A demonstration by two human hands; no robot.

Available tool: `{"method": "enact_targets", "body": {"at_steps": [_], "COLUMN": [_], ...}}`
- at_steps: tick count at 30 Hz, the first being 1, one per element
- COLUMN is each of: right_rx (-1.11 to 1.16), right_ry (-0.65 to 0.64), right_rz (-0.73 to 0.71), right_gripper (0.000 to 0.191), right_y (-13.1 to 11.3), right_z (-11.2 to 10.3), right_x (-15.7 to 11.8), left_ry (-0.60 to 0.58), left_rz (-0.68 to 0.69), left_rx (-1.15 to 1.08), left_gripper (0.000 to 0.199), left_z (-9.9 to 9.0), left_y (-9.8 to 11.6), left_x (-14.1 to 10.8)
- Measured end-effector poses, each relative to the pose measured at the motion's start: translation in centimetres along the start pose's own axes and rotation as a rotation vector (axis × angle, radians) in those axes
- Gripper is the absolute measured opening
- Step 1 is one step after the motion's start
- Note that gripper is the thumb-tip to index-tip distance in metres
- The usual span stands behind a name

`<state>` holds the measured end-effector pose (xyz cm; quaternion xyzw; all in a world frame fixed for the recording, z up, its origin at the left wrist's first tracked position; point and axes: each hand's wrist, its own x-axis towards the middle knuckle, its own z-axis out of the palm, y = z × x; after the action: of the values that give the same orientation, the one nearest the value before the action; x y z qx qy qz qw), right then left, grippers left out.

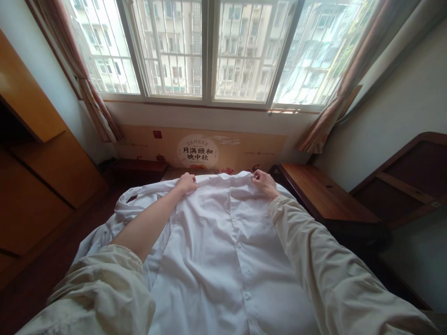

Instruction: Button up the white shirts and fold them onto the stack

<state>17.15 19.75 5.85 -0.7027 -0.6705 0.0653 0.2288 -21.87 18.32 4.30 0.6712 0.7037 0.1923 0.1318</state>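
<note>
A white button-up shirt lies spread out in front of me, its button line running down the middle and its collar end farthest away. At the upper left of the shirt, my left hand pinches the fabric near the far edge. My right hand grips the far edge on the other side of the collar area, fingers curled on the cloth. A sleeve of the shirt is bunched in loose folds at the left, beyond my left forearm. Whatever supports the shirt is mostly hidden under it.
Behind the shirt, a printed cardboard panel leans below a barred window. A wooden table stands at the right, with a wooden chair back or frame beside it. Orange cabinets are at the left; curtains hang at both window sides.
</note>
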Motion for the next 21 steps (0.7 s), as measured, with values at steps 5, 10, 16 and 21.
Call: {"method": "enact_targets", "body": {"at_steps": [5, 10, 16, 21], "right_rx": [0.156, 0.173, -0.131, -0.237], "right_ry": [0.223, 0.235, -0.205, -0.281], "right_rz": [-0.161, -0.188, -0.095, -0.152], "right_gripper": [0.025, 0.03, 0.062, 0.055], "right_y": [-1.6, -1.8, -0.4, -1.1], "right_z": [-0.9, -0.6, 1.3, 2.0], "right_x": [0.0, 0.1, -0.4, -1.0], "left_ry": [-0.102, -0.143, 0.177, 0.055], "left_rz": [0.002, -0.074, -0.003, -0.138], "left_rx": [-0.472, -0.672, -0.396, -0.196], "left_gripper": [0.036, 0.048, 0.021, 0.041], "left_z": [-2.0, -3.1, -2.4, -0.4], "left_y": [-0.5, -1.2, -2.0, -1.7], "left_x": [0.4, 0.9, 1.5, 0.7]}}
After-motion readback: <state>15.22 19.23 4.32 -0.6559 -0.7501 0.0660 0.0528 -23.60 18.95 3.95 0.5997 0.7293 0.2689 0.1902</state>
